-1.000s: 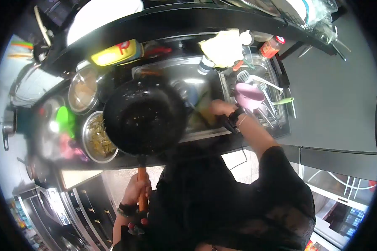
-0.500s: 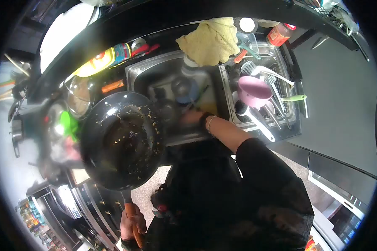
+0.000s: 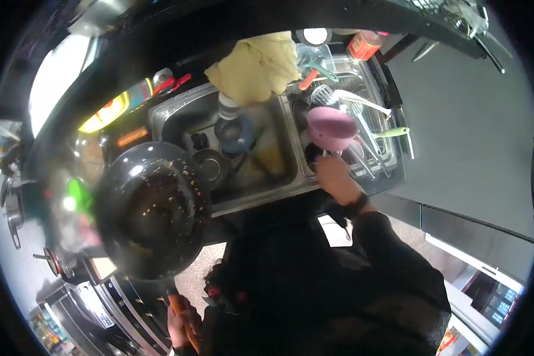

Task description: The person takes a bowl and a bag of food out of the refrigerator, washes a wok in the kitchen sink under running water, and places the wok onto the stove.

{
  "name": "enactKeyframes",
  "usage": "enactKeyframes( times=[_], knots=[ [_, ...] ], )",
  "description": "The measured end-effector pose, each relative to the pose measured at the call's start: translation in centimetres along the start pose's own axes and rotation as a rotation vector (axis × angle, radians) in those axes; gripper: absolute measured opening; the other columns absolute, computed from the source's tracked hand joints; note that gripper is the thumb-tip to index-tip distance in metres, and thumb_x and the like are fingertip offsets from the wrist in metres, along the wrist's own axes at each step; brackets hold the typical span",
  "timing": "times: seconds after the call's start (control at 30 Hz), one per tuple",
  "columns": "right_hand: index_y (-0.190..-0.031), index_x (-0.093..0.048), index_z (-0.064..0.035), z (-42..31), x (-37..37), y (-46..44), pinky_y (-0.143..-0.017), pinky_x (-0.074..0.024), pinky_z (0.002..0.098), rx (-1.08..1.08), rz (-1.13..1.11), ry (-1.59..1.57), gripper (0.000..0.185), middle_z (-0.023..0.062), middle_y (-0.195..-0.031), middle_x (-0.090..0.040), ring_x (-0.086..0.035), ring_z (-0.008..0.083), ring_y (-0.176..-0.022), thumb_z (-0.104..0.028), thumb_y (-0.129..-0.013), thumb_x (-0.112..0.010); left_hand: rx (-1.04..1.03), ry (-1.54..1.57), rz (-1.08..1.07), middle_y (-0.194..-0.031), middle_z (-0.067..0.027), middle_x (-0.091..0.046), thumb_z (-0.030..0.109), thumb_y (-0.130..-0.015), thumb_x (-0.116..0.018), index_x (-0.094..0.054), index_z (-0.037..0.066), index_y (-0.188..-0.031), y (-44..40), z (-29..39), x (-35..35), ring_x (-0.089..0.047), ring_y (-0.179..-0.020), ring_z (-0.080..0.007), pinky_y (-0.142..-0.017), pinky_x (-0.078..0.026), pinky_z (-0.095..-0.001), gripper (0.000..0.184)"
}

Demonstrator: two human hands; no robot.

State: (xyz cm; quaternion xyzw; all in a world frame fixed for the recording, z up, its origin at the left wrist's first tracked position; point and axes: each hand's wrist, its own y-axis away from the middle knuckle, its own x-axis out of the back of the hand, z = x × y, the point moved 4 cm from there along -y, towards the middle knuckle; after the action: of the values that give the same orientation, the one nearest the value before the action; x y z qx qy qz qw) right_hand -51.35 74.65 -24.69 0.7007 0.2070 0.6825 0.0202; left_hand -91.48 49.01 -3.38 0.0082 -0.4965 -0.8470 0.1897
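Pan handle (image 3: 175, 304) clasped in left hand (image 3: 183, 324); right hand (image 3: 337, 178) by pink bowl (image 3: 332, 140), grip unclear

The wok (image 3: 154, 210) looks glossy metal, the cloth (image 3: 255, 68) matt.

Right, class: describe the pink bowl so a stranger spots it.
Find the metal sink, then the dish rack directly to its right. The pink bowl lies among long-handled utensils there; its rounded pink body sets it apart from those slim tools.

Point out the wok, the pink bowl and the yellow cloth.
Wok (image 3: 154, 228), head view: inner surface.
Pink bowl (image 3: 332, 129), head view: middle of its side.
Yellow cloth (image 3: 256, 68), head view: middle of the fabric.
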Motion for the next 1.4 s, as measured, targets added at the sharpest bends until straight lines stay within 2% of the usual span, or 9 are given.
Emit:
enactKeyframes(
  times=[0.07, 0.2, 0.5, 0.67, 0.83, 0.97, 1.1, 1.23, 1.4],
  knots=[
    [-0.089, -0.055, -0.0040, 3.8, -1.5, 4.7, -0.059, -0.0448, 0.0425, 0.183, 0.383, 0.164, 0.015, 0.0140, -0.082, -0.054, -0.056, 0.0294, -0.074, -0.011, -0.076, -0.053, -0.078, 0.107, -0.073, -0.057, -0.0060, -0.047, 0.017, -0.080, -0.056, -0.048, 0.005, -0.090, -1.6, -0.3, -0.7, -0.046, -0.044, -0.0182, -0.041, -0.038, -0.0288, 0.018],
    [-0.102, -0.052, -0.0046, 6.0, -3.4, 6.4, -0.072, -0.0535, 0.0477, -0.204, -0.004, 0.087, 0.022, 0.0135, -0.109, -0.048, -0.058, 0.0345, -0.092, -0.012, -0.082, -0.058, -0.100, 0.278, -0.291, -0.055, -0.0030, -0.044, 0.016, -0.078, -0.061, -0.046, 0.006, -0.087, -5.8, -1.3, -1.7, -0.046, -0.041, -0.0142, -0.039, -0.038, -0.0243, 0.020],
    [-0.103, -0.055, -0.0001, 5.1, 3.6, 7.2, -0.072, -0.0503, 0.0467, 0.002, -0.024, -0.390, 0.032, 0.0270, -0.091, -0.063, -0.061, 0.0413, -0.087, -0.017, -0.078, -0.065, -0.085, 0.220, -0.545, -0.057, -0.0047, -0.049, 0.016, -0.079, -0.059, -0.046, 0.006, -0.075, -13.1, -1.1, -3.9, -0.050, -0.044, -0.0157, -0.043, -0.043, -0.0282, 0.017],
    [-0.100, -0.056, -0.0004, 2.8, 7.9, 9.4, -0.054, -0.0493, 0.0352, -0.395, -0.314, -0.747, 0.026, 0.0129, -0.074, -0.061, -0.064, 0.0208, -0.062, -0.016, -0.082, -0.065, -0.071, 0.113, -0.580, -0.060, -0.0046, -0.051, 0.016, -0.081, -0.060, -0.050, 0.005, -0.080, -15.9, -2.1, -3.7, -0.051, -0.047, -0.0156, -0.044, -0.044, -0.0291, 0.015],
    [-0.103, -0.057, -0.0016, -4.8, 11.1, 8.9, -0.052, -0.0470, 0.0303, -0.326, -0.382, -0.806, 0.022, 0.0085, -0.069, -0.059, -0.061, 0.0160, -0.059, -0.015, -0.086, -0.060, -0.024, 0.133, -0.616, -0.063, -0.0031, -0.051, 0.018, -0.085, -0.060, -0.050, 0.005, -0.090, -16.9, -2.0, -2.7, -0.052, -0.052, -0.0141, -0.049, -0.046, -0.0283, 0.018],
    [-0.113, -0.058, 0.0003, -9.7, 9.4, 4.5, -0.068, -0.0471, 0.0334, 0.141, -0.037, -0.671, 0.033, 0.0113, -0.079, -0.062, -0.060, 0.0204, -0.072, -0.024, -0.091, -0.053, -0.007, 0.216, -0.788, -0.071, -0.0023, -0.051, 0.016, -0.090, -0.055, -0.045, 0.007, -0.108, -14.6, -1.3, -1.5, -0.051, -0.058, -0.0127, -0.053, -0.044, -0.0258, 0.023],
    [-0.113, -0.058, 0.0008, -17.1, 7.7, -0.9, -0.070, -0.0462, 0.0349, 0.100, -0.256, -0.767, 0.034, 0.0130, -0.083, -0.063, -0.058, 0.0214, -0.075, -0.025, -0.092, -0.050, 0.088, 0.307, -0.909, -0.074, -0.0005, -0.047, 0.013, -0.090, -0.053, -0.040, 0.009, -0.120, -14.1, -2.8, 0.8, -0.046, -0.056, -0.0098, -0.053, -0.040, -0.0226, 0.033],
    [-0.119, -0.056, -0.0061, -24.4, 5.0, -6.3, -0.041, -0.0372, 0.0301, 0.094, -0.374, -1.034, 0.032, 0.0020, -0.060, -0.048, -0.043, 0.0114, -0.046, -0.022, -0.096, -0.041, 0.153, 0.289, -0.814, -0.069, 0.0013, -0.043, 0.012, -0.087, -0.058, -0.045, 0.010, -0.110, -13.4, -4.0, 2.5, -0.040, -0.049, -0.0073, -0.043, -0.033, -0.0204, 0.026],
    [-0.112, -0.060, -0.0062, -32.2, 2.2, -11.6, -0.037, -0.0331, 0.0326, -0.015, -0.393, -1.240, 0.031, 0.0050, -0.057, -0.050, -0.043, 0.0167, -0.040, -0.019, -0.091, -0.041, 0.071, 0.298, -0.744, -0.064, 0.0027, -0.041, 0.010, -0.085, -0.057, -0.046, 0.010, -0.105, -14.5, -4.3, 2.8, -0.033, -0.043, -0.0062, -0.038, -0.025, -0.0206, 0.023]
  ],
)
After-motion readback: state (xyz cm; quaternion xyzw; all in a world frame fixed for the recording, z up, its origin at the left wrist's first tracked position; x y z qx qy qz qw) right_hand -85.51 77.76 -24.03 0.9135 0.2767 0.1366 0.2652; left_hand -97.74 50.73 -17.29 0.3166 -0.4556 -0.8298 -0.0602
